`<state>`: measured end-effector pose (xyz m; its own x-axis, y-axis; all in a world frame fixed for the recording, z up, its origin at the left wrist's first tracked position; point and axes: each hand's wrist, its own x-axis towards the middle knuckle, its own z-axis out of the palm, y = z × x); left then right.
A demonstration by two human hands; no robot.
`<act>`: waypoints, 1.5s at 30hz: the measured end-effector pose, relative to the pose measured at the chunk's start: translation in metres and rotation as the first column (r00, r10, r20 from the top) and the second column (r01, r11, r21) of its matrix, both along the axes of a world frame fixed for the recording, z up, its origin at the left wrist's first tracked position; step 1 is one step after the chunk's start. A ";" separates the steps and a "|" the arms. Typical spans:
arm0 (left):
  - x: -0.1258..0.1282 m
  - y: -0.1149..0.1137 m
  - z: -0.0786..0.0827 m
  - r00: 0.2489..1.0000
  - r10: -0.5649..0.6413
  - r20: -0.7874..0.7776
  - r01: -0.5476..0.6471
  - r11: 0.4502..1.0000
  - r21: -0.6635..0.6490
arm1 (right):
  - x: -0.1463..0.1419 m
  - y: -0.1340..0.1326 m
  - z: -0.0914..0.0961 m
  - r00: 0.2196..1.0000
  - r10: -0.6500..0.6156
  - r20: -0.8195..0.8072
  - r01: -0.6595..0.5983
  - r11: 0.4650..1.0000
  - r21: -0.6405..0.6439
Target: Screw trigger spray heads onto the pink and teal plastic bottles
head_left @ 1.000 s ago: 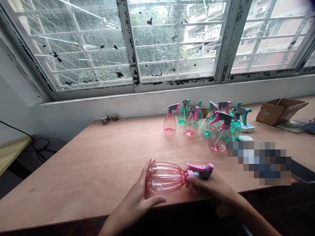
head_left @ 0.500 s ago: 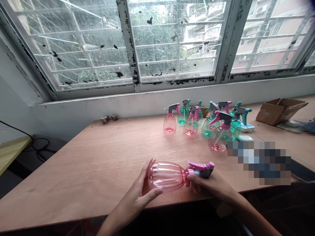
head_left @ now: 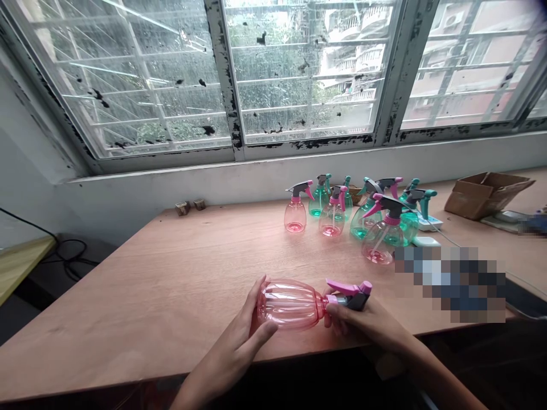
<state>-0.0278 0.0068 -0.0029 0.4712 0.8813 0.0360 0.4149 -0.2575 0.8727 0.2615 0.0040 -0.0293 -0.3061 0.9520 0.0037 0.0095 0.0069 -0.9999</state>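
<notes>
A clear pink spray bottle lies on its side just above the wooden table, near the front edge. My left hand cups the bottle's base, fingers wrapped round it. My right hand grips the neck and the grey and pink trigger head, which points to the right.
Several pink and green spray bottles stand in a group at the back right of the table. A cardboard box sits at the far right. A blurred patch covers the table's right front. Windows run along the back wall.
The bottle has turned slightly in my hands and sits a little higher; my left fingers have shifted along its base. Both hands keep their hold.
</notes>
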 end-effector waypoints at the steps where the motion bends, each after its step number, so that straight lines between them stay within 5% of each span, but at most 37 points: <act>1: 0.000 0.000 0.000 1.000 0.004 -0.001 -0.004 1.000 0.001 | 0.000 0.000 0.001 1.000 0.002 0.008 -0.002 1.000 -0.001; 18: -0.001 0.005 -0.008 0.988 -0.033 0.151 0.034 0.999 -0.007 | -0.001 -0.002 0.010 0.994 -0.022 0.103 0.015 0.998 0.066; 31: 0.003 0.001 -0.005 1.000 -0.011 0.026 0.009 0.997 0.076 | 0.000 0.000 0.007 0.994 -0.002 0.109 -0.003 0.999 0.042; 45: -0.004 0.002 -0.005 0.998 -0.051 0.026 0.051 0.999 0.004 | -0.001 -0.001 0.007 0.997 0.007 0.075 -0.011 0.999 0.044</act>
<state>-0.0313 0.0093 -0.0083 0.5142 0.8561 0.0521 0.3785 -0.2810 0.8819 0.2604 0.0028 -0.0221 -0.3157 0.9486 0.0224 0.0840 0.0515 -0.9951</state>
